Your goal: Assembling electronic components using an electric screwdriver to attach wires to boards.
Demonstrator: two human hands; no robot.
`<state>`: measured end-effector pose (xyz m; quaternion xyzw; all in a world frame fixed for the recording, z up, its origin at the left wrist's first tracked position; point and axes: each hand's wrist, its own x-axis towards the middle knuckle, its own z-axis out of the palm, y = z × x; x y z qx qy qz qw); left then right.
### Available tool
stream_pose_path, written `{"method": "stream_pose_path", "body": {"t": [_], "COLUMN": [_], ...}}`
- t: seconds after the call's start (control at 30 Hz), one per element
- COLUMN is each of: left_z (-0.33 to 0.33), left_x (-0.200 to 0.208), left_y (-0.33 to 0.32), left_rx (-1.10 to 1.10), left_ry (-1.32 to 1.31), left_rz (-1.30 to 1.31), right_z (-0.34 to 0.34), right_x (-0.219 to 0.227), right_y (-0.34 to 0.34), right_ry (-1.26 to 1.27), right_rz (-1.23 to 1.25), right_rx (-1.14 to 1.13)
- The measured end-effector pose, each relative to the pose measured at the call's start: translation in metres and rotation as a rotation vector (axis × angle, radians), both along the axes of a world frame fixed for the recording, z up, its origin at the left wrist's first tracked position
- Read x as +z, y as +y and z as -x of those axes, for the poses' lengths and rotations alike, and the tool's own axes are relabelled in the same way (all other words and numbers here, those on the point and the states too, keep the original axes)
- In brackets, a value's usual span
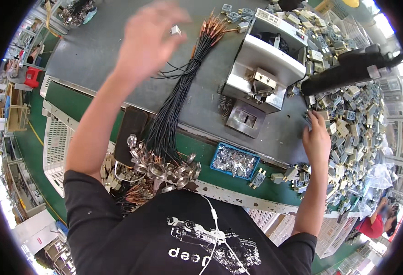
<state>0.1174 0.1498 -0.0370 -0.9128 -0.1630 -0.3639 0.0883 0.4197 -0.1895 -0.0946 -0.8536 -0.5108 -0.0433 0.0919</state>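
My left hand [149, 39] is raised over the far left of the metal worktop, smeared by motion. A small whitish block [175, 30] shows between its thumb and fingers; whether it is gripped I cannot tell. Nearby lies a long bundle of black cables [176, 101] with copper-coloured ends. My right hand [317, 140] is at the left edge of a large heap of grey blocks with brass pins [348, 133]. Its fingers curl inward, and a small greyish piece at the fingertips is mostly hidden. Between my hands stands a metal bench machine [268, 59] with a steel block in front.
A blue tray [214, 166] of small shiny metal pieces sits at the near edge. Metal rings [158, 170] hang beside the cable bundle. A black cylindrical arm [336, 78] juts over the heap. White plastic crates [57, 144] stand below the worktop, and another person [373, 227] is at lower right.
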Motion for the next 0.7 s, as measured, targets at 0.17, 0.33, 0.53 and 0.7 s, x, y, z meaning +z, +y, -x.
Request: {"method": "stream_pose_path", "body": {"t": [0.17, 0.33, 0.53, 0.7], "left_z": [0.014, 0.004, 0.003, 0.010], "left_x": [-0.031, -0.034, -0.031, -0.014], "left_y": [-0.070, -0.077, -0.073, -0.070], "left_rx": [-0.092, -0.049, -0.227, -0.216], "left_ry": [0.692, 0.775, 0.552, 0.437], "left_rz": [0.261, 0.122, 0.420, 0.801], "right_z": [-0.002, 0.012, 0.007, 0.021], "right_x": [0.000, 0.007, -0.011, 0.003], "right_y": [-0.006, 0.006, -0.001, -0.007], "right_ry": [-0.093, 0.144, 0.190, 0.278], "right_rz": [0.102, -0.137, -0.171, -0.165], "right_rx": [0.260, -0.047, 0.009, 0.080]}}
